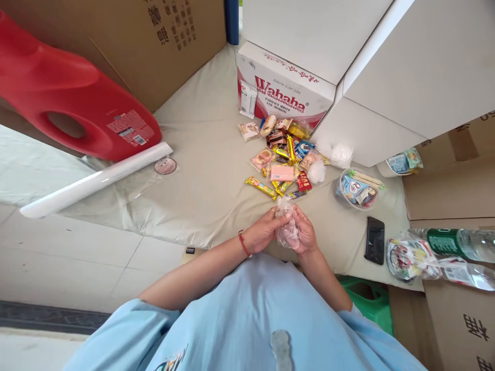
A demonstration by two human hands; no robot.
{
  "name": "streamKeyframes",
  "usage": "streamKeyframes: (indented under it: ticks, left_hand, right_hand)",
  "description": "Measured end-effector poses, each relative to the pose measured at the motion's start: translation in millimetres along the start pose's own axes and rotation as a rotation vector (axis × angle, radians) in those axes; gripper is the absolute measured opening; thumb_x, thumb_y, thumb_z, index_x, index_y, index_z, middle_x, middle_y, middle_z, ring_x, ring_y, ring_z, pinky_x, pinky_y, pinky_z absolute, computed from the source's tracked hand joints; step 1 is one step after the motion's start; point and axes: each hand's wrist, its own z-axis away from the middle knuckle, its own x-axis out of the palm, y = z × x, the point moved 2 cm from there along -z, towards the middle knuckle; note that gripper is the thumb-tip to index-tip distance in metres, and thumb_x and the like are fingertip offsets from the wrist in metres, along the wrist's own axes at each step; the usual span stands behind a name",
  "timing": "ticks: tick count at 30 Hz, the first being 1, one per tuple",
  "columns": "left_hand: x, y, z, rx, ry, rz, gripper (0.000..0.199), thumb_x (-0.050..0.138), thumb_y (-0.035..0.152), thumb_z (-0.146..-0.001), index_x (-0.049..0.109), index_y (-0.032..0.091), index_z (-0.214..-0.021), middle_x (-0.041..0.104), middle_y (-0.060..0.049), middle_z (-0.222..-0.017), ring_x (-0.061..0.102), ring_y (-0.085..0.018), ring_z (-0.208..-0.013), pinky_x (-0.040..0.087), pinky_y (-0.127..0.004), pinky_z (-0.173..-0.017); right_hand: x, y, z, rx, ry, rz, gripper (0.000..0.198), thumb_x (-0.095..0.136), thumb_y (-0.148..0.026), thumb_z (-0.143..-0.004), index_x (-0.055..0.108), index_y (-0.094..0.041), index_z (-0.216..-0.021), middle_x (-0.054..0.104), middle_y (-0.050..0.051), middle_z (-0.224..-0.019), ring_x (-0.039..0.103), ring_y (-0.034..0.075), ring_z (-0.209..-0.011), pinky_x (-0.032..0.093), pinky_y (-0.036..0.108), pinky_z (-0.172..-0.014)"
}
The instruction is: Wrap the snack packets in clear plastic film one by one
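Observation:
My left hand (263,230) and my right hand (306,230) meet in front of my body, fingers closed on a crumpled clear plastic bag (286,226). Whether anything lies inside the bag, I cannot tell. Just beyond my fingertips spreads a pile of small wrapped snacks, among them a yellow snack stick (261,187), a pink wrapped wafer (282,173) and a red packet (304,181). Two balled-up clear bags, one nearer (316,171) and a whiter one (342,154), rest at the pile's right side.
A Wahaha carton (282,98) stands behind the pile. To the right are a clear tub (358,190) with packets, a black phone (375,240) and plastic bottles (460,245). On the left lie a big red jug (88,98) and a white roll (96,180).

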Motion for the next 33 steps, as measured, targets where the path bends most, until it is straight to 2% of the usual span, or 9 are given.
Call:
streamKeyframes:
  ticks: [4,9,12,15,23,26,29,31,33]
  left_hand:
    - [1,-2,-9,0.048,0.015,0.067,0.057,0.098,0.039,-0.061,0.073,0.014,-0.105,0.076,-0.007,-0.099,0.069,-0.017,-0.087,0.053,-0.030,-0.085]
    - [-27,8,1,0.021,0.043,0.032,0.046,0.098,0.030,-0.061,0.071,0.014,-0.095,0.072,-0.002,-0.083,0.065,-0.012,-0.072,0.052,-0.026,-0.071]
    - [-46,16,12,0.022,0.050,-0.011,0.039,0.097,0.026,-0.063,0.064,0.016,-0.081,0.063,0.004,-0.069,0.057,-0.008,-0.061,0.046,-0.021,-0.060]
    - [-65,22,22,0.068,0.106,0.010,0.043,0.096,0.026,-0.064,0.054,0.018,-0.073,0.054,0.008,-0.064,0.050,-0.006,-0.055,0.041,-0.019,-0.053]
    - [-100,37,44,0.207,0.218,-0.029,0.040,0.095,0.021,-0.063,0.059,0.018,-0.077,0.058,0.006,-0.070,0.055,-0.006,-0.062,0.046,-0.017,-0.059]
    - [-104,34,53,0.125,0.256,-0.026,0.045,0.096,0.024,-0.060,0.065,0.018,-0.092,0.069,0.001,-0.090,0.057,-0.006,-0.066,0.048,-0.019,-0.064]
    - [-99,26,57,-0.009,0.267,-0.174,0.044,0.091,0.041,-0.070,0.066,0.017,-0.098,0.073,-0.005,-0.106,0.052,-0.006,-0.061,0.043,-0.022,-0.058]
    - [-93,28,53,0.056,0.296,-0.359,0.042,0.082,0.053,-0.078,0.068,0.017,-0.095,0.072,-0.005,-0.101,0.052,-0.009,-0.064,0.043,-0.025,-0.061]
    - [-83,38,43,0.247,0.294,-0.504,0.043,0.080,0.057,-0.080,0.070,0.019,-0.098,0.072,-0.006,-0.105,0.061,-0.016,-0.083,0.048,-0.029,-0.078]
  right_hand:
    - [-4,-7,6,-0.054,0.008,0.008,0.032,0.087,-0.033,-0.077,0.059,-0.023,-0.088,0.068,-0.006,-0.076,0.065,0.009,-0.065,0.057,0.020,-0.063]
    - [-24,-25,8,-0.108,0.060,0.009,0.032,0.087,-0.032,-0.078,0.057,-0.023,-0.087,0.055,-0.009,-0.065,0.049,0.006,-0.049,0.043,0.014,-0.042]
    - [-34,-33,6,-0.104,0.065,-0.028,0.030,0.085,-0.029,-0.080,0.057,-0.023,-0.089,0.054,-0.009,-0.068,0.045,0.005,-0.047,0.036,0.012,-0.037]
    - [-39,-40,3,-0.114,0.038,-0.079,0.027,0.082,-0.024,-0.082,0.055,-0.023,-0.086,0.052,-0.009,-0.068,0.041,0.004,-0.046,0.030,0.010,-0.032]
    - [-34,-45,-2,-0.056,-0.063,-0.219,0.018,0.073,-0.018,-0.090,0.056,-0.021,-0.088,0.047,-0.010,-0.067,0.035,0.002,-0.042,0.027,0.007,-0.030]
    - [-29,-45,-4,-0.044,-0.078,-0.271,0.016,0.068,-0.018,-0.094,0.054,-0.021,-0.086,0.045,-0.010,-0.064,0.033,0.003,-0.041,0.027,0.008,-0.030]
    - [-19,-45,-5,-0.026,-0.124,-0.287,0.018,0.066,-0.018,-0.094,0.052,-0.021,-0.084,0.048,-0.010,-0.066,0.034,0.002,-0.041,0.027,0.008,-0.031]
    - [-9,-43,-1,0.028,-0.171,-0.284,0.021,0.067,-0.019,-0.093,0.049,-0.021,-0.082,0.049,-0.010,-0.065,0.030,0.002,-0.038,0.024,0.008,-0.030]
    - [2,-38,8,0.102,-0.213,-0.256,0.025,0.069,-0.024,-0.094,0.047,-0.022,-0.081,0.048,-0.011,-0.063,0.025,0.001,-0.035,0.022,0.008,-0.028]
